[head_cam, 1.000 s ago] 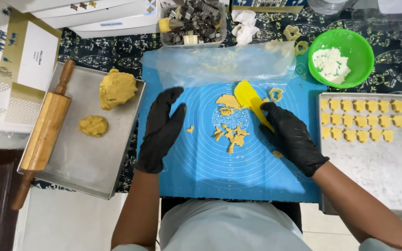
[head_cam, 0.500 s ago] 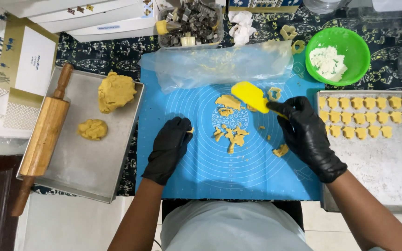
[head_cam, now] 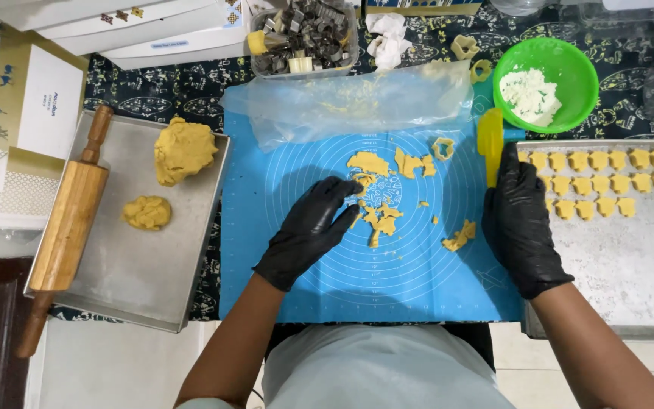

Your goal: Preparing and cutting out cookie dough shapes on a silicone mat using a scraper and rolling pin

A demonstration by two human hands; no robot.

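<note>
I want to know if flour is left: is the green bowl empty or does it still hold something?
Not empty. The green bowl holds a white, crumbly heap covering part of its bottom; the rest of its inside shows bare green.

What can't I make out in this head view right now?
- Right hand covers the yellow scraper's lower end; grip unclear.
- Left hand hides any dough scraps beneath it.
- Cutters in the clear tub: too small and jumbled for shapes.
- Right tray: cut off by the frame edge.
</note>
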